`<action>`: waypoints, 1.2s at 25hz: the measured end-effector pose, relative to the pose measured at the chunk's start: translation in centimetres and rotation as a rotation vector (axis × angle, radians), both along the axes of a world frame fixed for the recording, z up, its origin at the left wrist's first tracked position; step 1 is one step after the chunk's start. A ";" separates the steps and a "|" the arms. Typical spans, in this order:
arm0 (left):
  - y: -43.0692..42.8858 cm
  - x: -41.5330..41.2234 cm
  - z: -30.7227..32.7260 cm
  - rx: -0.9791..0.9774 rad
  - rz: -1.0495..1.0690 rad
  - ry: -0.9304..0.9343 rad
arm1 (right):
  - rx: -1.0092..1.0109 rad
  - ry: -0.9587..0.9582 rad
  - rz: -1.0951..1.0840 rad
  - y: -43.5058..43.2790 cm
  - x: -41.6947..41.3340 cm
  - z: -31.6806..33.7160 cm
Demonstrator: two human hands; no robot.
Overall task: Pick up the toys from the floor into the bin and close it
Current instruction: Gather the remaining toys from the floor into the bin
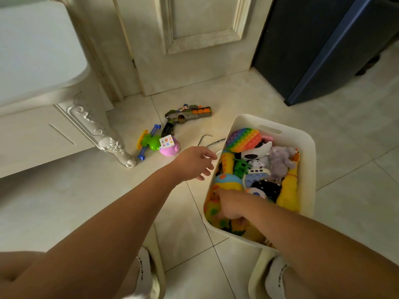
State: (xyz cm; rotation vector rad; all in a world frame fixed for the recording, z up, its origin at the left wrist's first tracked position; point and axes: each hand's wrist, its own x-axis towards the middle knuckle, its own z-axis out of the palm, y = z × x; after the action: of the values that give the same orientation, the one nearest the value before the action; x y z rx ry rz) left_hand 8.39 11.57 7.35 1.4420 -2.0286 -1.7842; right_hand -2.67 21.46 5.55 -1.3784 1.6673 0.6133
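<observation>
A white bin [306,160] stands open on the tile floor, packed with several toys: a rainbow pop pad [244,139], a grey plush [280,160], a yellow rubber chicken [289,190]. My right hand [231,205] reaches inside the bin's near left corner, fingers curled down among yellow toys; what it holds is hidden. My left hand [194,162] hovers with relaxed fingers beside the bin's left rim, holding nothing. On the floor beyond lie a toy gun [183,117], a green and blue toy [149,143], a pink toy [169,146] and a thin grey wire [205,140].
An ornate white cabinet leg [121,152] stands left of the floor toys. A cream door [194,39] is behind them, and a dark blue cabinet [323,50] stands at back right. My white slippers [143,275] are at the bottom edge.
</observation>
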 end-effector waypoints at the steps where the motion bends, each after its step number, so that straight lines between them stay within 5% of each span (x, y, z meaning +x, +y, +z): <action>1: -0.2 0.4 0.1 0.005 0.007 -0.018 | 0.002 0.020 0.033 -0.2 0.1 0.0; 6: -4.0 3.0 2.8 -0.150 -0.318 -0.221 | 0.168 -0.157 -0.214 -5.1 -3.3 3.6; 13: -12.5 7.5 4.2 -0.531 -0.659 -0.808 | -0.414 -0.387 -0.534 -13.6 -2.2 4.5; 22: -19.6 8.8 -12.1 -0.316 -0.234 -0.748 | -0.288 -0.256 -0.325 -26.1 3.7 -10.3; 30: -20.7 8.3 -20.1 -0.328 -0.063 -0.862 | -0.332 -0.207 -0.284 -26.5 5.6 -16.6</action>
State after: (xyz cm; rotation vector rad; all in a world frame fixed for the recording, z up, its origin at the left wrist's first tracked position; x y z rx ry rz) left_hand 16.65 -9.16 -12.73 2.2735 -2.5544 -0.7915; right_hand 2.96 -5.06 -11.06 -1.3438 1.8032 0.0291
